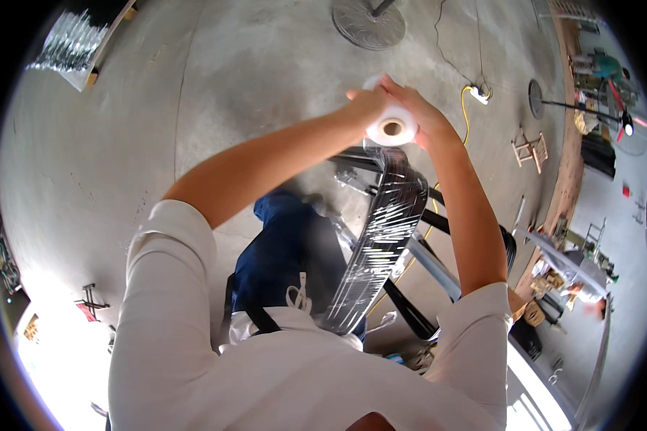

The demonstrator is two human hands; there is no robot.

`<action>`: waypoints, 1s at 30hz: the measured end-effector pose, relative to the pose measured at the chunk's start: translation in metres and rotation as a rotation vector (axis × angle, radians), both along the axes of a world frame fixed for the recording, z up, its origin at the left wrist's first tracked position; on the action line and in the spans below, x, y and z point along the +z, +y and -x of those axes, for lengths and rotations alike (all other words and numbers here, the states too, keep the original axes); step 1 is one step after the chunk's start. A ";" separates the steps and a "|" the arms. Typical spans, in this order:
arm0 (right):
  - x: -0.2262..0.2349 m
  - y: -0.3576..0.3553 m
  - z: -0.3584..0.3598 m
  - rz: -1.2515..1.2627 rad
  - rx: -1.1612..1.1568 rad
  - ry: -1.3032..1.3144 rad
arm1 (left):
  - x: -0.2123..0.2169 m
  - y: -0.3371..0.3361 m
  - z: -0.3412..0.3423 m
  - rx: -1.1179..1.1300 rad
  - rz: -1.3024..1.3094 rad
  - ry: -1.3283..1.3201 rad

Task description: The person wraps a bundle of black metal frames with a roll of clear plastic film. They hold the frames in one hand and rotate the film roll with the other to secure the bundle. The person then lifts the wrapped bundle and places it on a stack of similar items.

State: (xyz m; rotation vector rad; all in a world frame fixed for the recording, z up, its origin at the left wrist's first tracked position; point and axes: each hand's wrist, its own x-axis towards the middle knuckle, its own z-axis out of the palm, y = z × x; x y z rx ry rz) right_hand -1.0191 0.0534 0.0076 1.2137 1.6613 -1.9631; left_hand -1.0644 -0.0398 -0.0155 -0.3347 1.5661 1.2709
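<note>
Both my hands are closed around a roll of clear stretch film (pixel 405 133), held out ahead of me. Its hollow cardboard core faces me. My left hand (pixel 369 102) grips the left side, and my right hand (pixel 420 112) wraps the right side; some fingers are hidden behind the roll. Just below the roll, a long black padded-looking piece (pixel 389 226) slants toward my body. Shiny film covers it in tight, creased layers. Black frame bars (pixel 410 309) stick out beside it, partly hidden by my body and the wrapped piece.
A round fan base (pixel 369 24) stands on the concrete floor ahead. A yellow cord (pixel 466 115) runs to a white power strip (pixel 479 95) on the right. Farther right are a small wooden stool (pixel 530 151) and a standing fan (pixel 622 121). Wrapped goods (pixel 68 43) sit far left.
</note>
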 end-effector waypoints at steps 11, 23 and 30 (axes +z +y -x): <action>-0.009 0.083 -0.049 0.272 -0.308 -0.105 | -0.139 0.022 -0.046 -0.709 -0.631 -0.072; -0.056 -0.075 -0.210 0.887 -0.519 0.033 | -0.131 -0.029 -0.078 -0.372 -0.363 0.375; -0.070 -0.088 -0.190 0.817 -0.438 0.081 | -0.055 -0.106 -0.084 0.090 -0.389 -0.782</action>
